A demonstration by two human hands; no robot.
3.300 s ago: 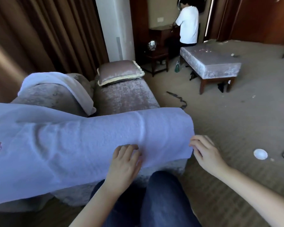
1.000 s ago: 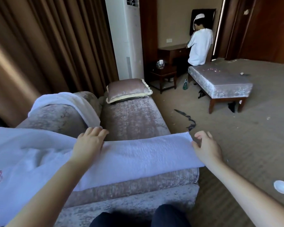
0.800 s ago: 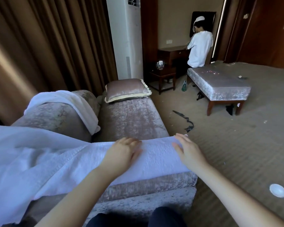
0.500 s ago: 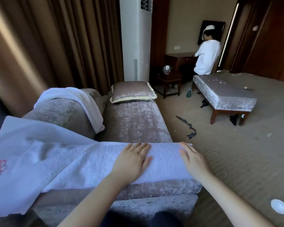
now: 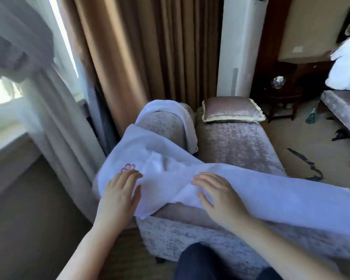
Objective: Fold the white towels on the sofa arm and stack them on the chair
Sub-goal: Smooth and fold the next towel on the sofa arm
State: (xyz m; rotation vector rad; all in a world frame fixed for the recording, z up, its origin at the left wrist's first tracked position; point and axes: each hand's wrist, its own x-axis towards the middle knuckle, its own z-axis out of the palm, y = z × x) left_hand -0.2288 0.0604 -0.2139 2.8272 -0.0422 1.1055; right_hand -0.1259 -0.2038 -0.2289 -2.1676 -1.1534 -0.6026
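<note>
Two hands lie on one spread white towel (image 5: 271, 195). The left hand (image 5: 119, 197), at 7 o'clock, presses flat with straight fingers beside the red emblem (image 5: 128, 167). The right hand (image 5: 218, 197), at 5 o'clock, rests on the cloth with fingers loose and spread. The towel's near edge overhangs the sofa (image 5: 240, 146) front, and its right end leaves the frame at 4 o'clock. Bare floor (image 5: 28, 209) lies open at 8 o'clock. A second towel (image 5: 187, 126) drapes the sofa arm (image 5: 162, 126) at 12 o'clock, with one cushion (image 5: 232, 110) at 1 o'clock.
</note>
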